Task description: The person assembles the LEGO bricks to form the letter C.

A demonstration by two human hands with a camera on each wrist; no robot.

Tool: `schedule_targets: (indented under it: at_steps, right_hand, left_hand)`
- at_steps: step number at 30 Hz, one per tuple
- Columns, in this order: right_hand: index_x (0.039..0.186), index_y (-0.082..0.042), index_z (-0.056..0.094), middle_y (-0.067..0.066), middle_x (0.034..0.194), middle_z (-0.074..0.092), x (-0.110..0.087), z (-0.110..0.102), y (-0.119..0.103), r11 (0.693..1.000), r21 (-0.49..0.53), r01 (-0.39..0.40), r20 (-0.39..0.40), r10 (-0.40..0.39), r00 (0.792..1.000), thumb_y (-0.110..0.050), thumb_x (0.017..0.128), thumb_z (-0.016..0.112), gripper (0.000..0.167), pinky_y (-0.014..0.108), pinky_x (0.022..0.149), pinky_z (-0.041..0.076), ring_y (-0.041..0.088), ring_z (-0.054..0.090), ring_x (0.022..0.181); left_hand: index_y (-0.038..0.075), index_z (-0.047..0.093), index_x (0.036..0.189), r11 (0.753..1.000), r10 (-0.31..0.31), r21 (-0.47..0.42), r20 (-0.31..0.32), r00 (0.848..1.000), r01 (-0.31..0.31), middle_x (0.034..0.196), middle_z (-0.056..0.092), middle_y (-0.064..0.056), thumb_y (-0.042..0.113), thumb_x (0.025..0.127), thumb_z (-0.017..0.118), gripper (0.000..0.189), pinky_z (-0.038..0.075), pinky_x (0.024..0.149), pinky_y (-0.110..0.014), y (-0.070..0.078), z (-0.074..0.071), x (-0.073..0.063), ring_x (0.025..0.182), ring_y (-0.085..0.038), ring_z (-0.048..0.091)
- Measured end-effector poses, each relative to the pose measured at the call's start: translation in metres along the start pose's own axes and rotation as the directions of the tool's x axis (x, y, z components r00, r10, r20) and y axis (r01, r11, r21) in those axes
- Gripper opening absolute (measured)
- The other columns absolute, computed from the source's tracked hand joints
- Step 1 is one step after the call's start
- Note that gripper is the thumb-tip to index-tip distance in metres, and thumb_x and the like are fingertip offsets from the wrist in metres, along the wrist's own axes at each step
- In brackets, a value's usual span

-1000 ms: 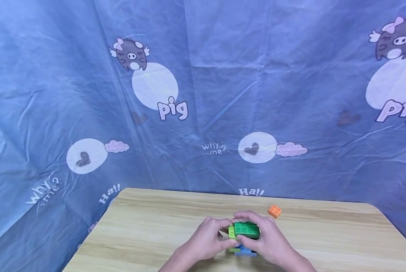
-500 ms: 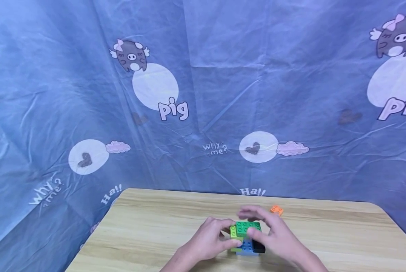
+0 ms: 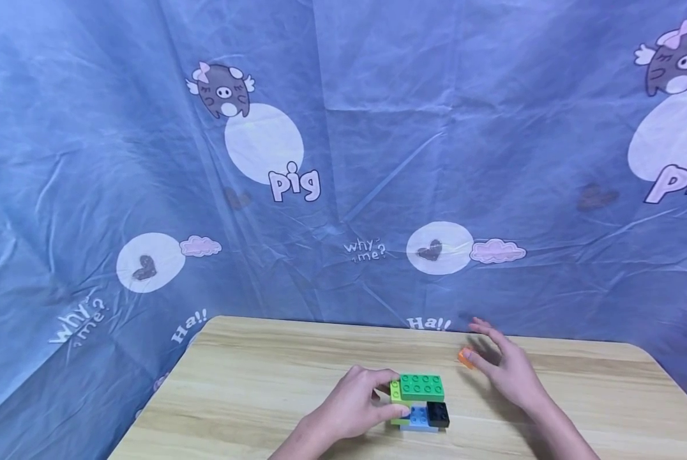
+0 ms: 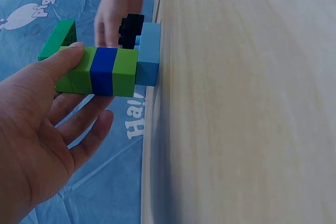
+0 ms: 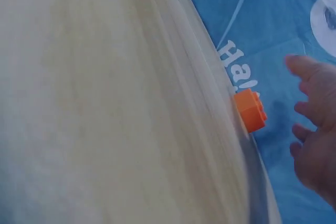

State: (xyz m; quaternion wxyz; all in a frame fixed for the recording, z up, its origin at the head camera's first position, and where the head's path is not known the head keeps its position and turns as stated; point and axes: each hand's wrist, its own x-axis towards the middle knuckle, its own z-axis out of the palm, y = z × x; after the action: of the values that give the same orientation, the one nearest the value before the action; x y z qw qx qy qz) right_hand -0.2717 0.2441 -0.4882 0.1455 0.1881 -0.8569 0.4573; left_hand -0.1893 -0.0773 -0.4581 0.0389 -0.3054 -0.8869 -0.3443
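My left hand [image 3: 359,406] pinches the side of a toy brick build between thumb and fingers. The build has a green brick [image 3: 422,387] on top, a column of lime bricks [image 4: 125,73] with a dark blue brick [image 4: 103,71] among them, a light blue brick [image 4: 150,53] at the base and a black brick [image 3: 438,414] on that base. At the right, my right hand [image 3: 507,370] reaches over the table with fingers spread, holding nothing. Its thumb overlaps an orange brick [image 3: 465,358] in the head view; the right wrist view shows the orange brick beside the fingers.
The wooden table [image 3: 297,358] runs back to a blue cloth [image 3: 366,160] printed with pigs and words. Rounded table corners lie at the far left and far right.
My right hand has let go of the build and moved right and away to the orange brick. The black brick now shows fully. My left hand keeps its hold.
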Motion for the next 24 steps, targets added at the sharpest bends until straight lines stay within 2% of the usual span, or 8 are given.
schedule_targets:
  at_steps: [3,4,5,7,10,13,16,24]
  right_hand:
    - [0.144,-0.001,0.058,0.027,0.162,0.041,0.0,0.002,0.009,0.999,0.003,0.04,0.016,-0.04,0.999,-0.017,0.09,0.085,0.062,0.051,0.129,0.013,0.062,0.03,0.146]
    - [0.145,0.0,0.058,0.028,0.161,0.042,0.0,0.003,0.011,0.999,0.0,0.049,0.017,-0.049,0.999,-0.017,0.09,0.085,0.063,0.051,0.129,0.012,0.063,0.029,0.146]
    - [0.144,0.001,0.058,0.028,0.16,0.043,0.0,0.005,0.013,0.998,-0.01,0.056,0.016,-0.056,0.998,-0.016,0.09,0.085,0.064,0.047,0.13,0.012,0.063,0.031,0.145]
    - [0.142,0.003,0.06,0.028,0.155,0.049,0.0,0.008,0.017,0.997,-0.041,0.07,0.01,-0.07,0.998,-0.015,0.09,0.085,0.06,0.025,0.127,0.014,0.061,0.037,0.142]
    - [0.135,0.001,0.066,0.023,0.141,0.064,-0.001,0.012,0.022,0.991,-0.098,0.087,0.0,-0.087,0.996,-0.012,0.089,0.085,0.051,0.0,0.108,0.019,0.05,0.056,0.132]
    - [0.128,-0.003,0.071,0.014,0.125,0.075,-0.001,0.014,0.025,0.987,-0.135,0.087,-0.018,-0.09,0.996,-0.011,0.089,0.085,0.042,-0.001,0.099,0.029,0.031,0.068,0.116]
    - [0.123,-0.006,0.074,0.007,0.115,0.077,-0.001,0.016,0.026,0.985,-0.151,0.084,-0.032,-0.09,0.995,-0.011,0.089,0.085,0.036,0.002,0.091,0.036,0.015,0.069,0.105]
    - [0.118,-0.01,0.076,0.006,0.114,0.077,0.0,0.022,0.026,0.977,-0.188,0.097,-0.026,-0.104,0.994,-0.009,0.083,0.09,0.037,0.01,0.082,0.044,0.018,0.068,0.101]
  left_hand:
    - [0.025,0.076,0.117,1.0,0.001,-0.001,-0.001,1.0,-0.001,0.101,0.077,0.02,0.04,0.096,0.079,0.026,0.052,0.073,-0.008,0.0,0.0,0.0,0.094,0.012,0.066]
    - [0.025,0.076,0.118,1.0,-0.001,-0.002,0.0,1.0,0.001,0.101,0.077,0.02,0.04,0.096,0.079,0.026,0.052,0.073,-0.008,-0.001,0.0,0.0,0.093,0.012,0.066]
    - [0.025,0.076,0.118,1.0,-0.003,-0.004,0.001,1.0,0.003,0.101,0.077,0.02,0.04,0.096,0.079,0.027,0.052,0.073,-0.009,-0.001,0.0,0.0,0.093,0.012,0.066]
    - [0.024,0.076,0.119,1.0,-0.008,-0.008,0.002,1.0,0.008,0.1,0.077,0.02,0.04,0.096,0.079,0.028,0.052,0.073,-0.009,-0.001,0.0,0.0,0.093,0.012,0.066]
    - [0.024,0.076,0.119,1.0,-0.011,-0.011,0.004,1.0,0.011,0.1,0.076,0.02,0.04,0.096,0.079,0.028,0.052,0.073,-0.009,-0.001,0.0,0.001,0.094,0.011,0.066]
    - [0.024,0.076,0.118,1.0,-0.01,-0.013,0.007,1.0,0.01,0.1,0.076,0.02,0.04,0.096,0.079,0.027,0.052,0.073,-0.009,-0.001,0.0,0.001,0.094,0.011,0.066]
    - [0.024,0.076,0.117,1.0,-0.014,-0.016,0.011,1.0,0.014,0.1,0.076,0.021,0.04,0.096,0.079,0.026,0.052,0.073,-0.009,-0.001,-0.001,0.001,0.094,0.011,0.066]
    - [0.024,0.076,0.12,0.999,-0.036,-0.025,0.023,0.999,0.037,0.1,0.076,0.021,0.041,0.096,0.079,0.029,0.053,0.074,-0.01,0.001,-0.001,0.001,0.094,0.011,0.066]
